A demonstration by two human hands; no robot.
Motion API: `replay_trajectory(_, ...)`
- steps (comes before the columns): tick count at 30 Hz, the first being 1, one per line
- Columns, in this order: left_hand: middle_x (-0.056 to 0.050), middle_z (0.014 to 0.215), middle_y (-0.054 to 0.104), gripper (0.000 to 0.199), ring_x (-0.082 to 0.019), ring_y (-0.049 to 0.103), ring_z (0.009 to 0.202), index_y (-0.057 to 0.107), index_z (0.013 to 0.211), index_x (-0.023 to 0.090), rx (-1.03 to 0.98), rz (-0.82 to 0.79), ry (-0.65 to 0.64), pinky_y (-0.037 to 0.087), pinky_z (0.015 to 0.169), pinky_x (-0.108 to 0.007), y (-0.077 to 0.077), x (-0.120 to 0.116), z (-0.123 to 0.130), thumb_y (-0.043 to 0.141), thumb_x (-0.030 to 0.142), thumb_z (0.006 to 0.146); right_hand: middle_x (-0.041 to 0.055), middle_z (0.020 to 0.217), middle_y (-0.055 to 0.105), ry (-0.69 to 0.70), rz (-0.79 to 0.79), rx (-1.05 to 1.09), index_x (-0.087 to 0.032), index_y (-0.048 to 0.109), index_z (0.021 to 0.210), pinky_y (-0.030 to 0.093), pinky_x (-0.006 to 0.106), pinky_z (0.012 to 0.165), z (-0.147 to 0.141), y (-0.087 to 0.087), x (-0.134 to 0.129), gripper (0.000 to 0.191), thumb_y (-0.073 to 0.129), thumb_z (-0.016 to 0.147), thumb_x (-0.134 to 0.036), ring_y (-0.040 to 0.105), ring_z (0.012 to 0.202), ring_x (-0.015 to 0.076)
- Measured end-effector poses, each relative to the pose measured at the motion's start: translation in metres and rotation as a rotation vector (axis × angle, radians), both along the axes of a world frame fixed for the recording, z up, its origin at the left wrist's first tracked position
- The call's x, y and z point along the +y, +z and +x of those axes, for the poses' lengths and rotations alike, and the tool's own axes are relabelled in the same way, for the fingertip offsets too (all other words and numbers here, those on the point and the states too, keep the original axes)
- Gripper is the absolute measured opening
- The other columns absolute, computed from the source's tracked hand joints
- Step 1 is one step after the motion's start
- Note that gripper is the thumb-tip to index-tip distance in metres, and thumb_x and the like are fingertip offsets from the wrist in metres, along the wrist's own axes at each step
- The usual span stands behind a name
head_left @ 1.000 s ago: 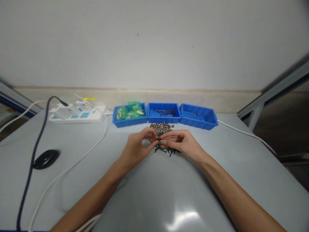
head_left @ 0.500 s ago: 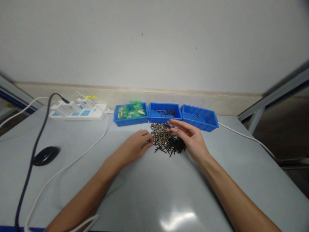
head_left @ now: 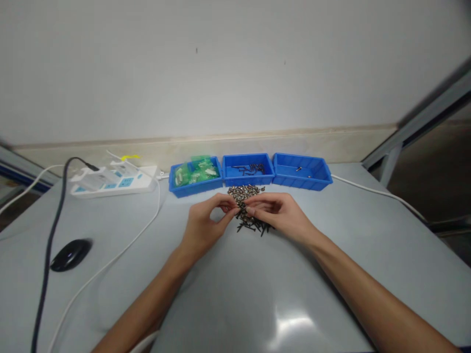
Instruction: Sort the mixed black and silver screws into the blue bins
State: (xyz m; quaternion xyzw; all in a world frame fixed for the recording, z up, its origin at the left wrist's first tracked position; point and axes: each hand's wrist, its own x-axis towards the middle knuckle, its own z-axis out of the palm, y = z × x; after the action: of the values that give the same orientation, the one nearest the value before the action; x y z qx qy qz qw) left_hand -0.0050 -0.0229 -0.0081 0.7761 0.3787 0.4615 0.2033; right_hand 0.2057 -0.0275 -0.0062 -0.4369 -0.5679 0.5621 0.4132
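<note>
A heap of small metal fasteners (head_left: 245,190) lies on the table, silvery-brown pieces at the back and black screws (head_left: 253,226) at the front. Over its left side, my left hand (head_left: 209,218) has thumb and fingertips pinched together at the pile. My right hand (head_left: 281,212) comes in from the right, fingertips closed in a pinch beside the left ones and covering part of the black screws. What either pinch holds is too small to make out. Behind the heap, the middle blue bin (head_left: 248,179) contains several dark screws (head_left: 253,169).
To the left, a blue bin (head_left: 196,189) holds green plastic packets (head_left: 200,169). The right blue bin (head_left: 303,179) has a few tiny pieces. A white power strip (head_left: 143,184), a black mouse (head_left: 71,255) and cables (head_left: 110,264) occupy the left; a wall stands behind.
My right hand has lowered and moved left onto the pile, its fingers closing into a pinch. My left fingertips have come over the heap to meet it. The camera view has shifted slightly.
</note>
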Motion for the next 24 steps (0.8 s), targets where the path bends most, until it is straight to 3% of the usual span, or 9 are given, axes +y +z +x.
replay_trajectory(7, 0.0, 0.083, 0.072, 0.008, -0.012, 0.069, 0.074, 0.068, 0.092, 0.018, -0.083, -0.059, 0.027, 0.058, 0.075, -0.024, -0.001, -0.005, 0.004, 0.074, 0.017, 0.087, 0.0053, 0.084, 0.08, 0.076, -0.119, 0.166, -0.02, 0.08, 0.095, 0.06, 0.033, 0.081, 0.002, 0.004, 0.002, 0.026, 0.086, 0.073, -0.032, 0.076, 0.081, 0.0182)
replay_trajectory(12, -0.002, 0.086, 0.073, 0.015, -0.014, 0.068, 0.075, 0.068, 0.1, 0.017, 0.151, 0.039, -0.029, 0.056, 0.073, -0.026, -0.003, -0.002, 0.002, 0.073, 0.015, 0.086, 0.0039, 0.073, 0.077, -0.05, -0.12, 0.125, -0.019, 0.08, 0.086, 0.061, 0.034, 0.076, 0.006, 0.004, 0.003, 0.022, 0.088, 0.07, -0.032, 0.074, 0.068, 0.0171)
replay_trajectory(15, -0.005, 0.09, 0.071, 0.011, -0.018, 0.067, 0.083, 0.069, 0.1, 0.017, 0.337, 0.077, -0.088, 0.056, 0.077, -0.031, -0.009, 0.001, -0.002, 0.068, 0.013, 0.09, 0.0064, 0.108, 0.079, -0.152, 0.003, 0.16, -0.025, 0.078, 0.107, 0.058, 0.04, 0.097, 0.007, 0.004, 0.004, 0.036, 0.086, 0.073, -0.028, 0.075, 0.098, 0.0214)
replay_trajectory(18, -0.008, 0.093, 0.07, 0.009, -0.021, 0.066, 0.089, 0.069, 0.098, 0.015, 0.442, 0.078, -0.119, 0.056, 0.081, -0.035, -0.015, 0.003, -0.004, 0.063, 0.012, 0.093, 0.002, 0.149, 0.058, -0.141, 0.12, 0.196, -0.037, 0.062, 0.137, 0.046, 0.045, 0.116, 0.008, 0.003, 0.005, 0.068, 0.085, 0.075, -0.024, 0.058, 0.135, 0.0248)
replay_trajectory(21, -0.009, 0.093, 0.069, 0.009, -0.022, 0.065, 0.089, 0.069, 0.096, 0.014, 0.505, 0.061, -0.126, 0.056, 0.081, -0.035, -0.017, 0.004, -0.005, 0.061, 0.012, 0.094, -0.0005, 0.154, 0.052, -0.112, 0.156, 0.193, -0.042, 0.052, 0.145, 0.042, 0.048, 0.119, 0.007, 0.002, 0.005, 0.075, 0.083, 0.079, -0.024, 0.052, 0.141, 0.0253)
replay_trajectory(24, -0.008, 0.093, 0.068, 0.009, -0.022, 0.064, 0.09, 0.068, 0.095, 0.014, 0.549, 0.046, -0.127, 0.056, 0.082, -0.036, -0.016, 0.004, -0.005, 0.059, 0.011, 0.094, 0.0026, 0.146, 0.06, -0.122, 0.167, 0.188, -0.037, 0.058, 0.139, 0.046, 0.049, 0.116, 0.007, 0.0, 0.005, 0.063, 0.08, 0.082, -0.025, 0.06, 0.132, 0.0263)
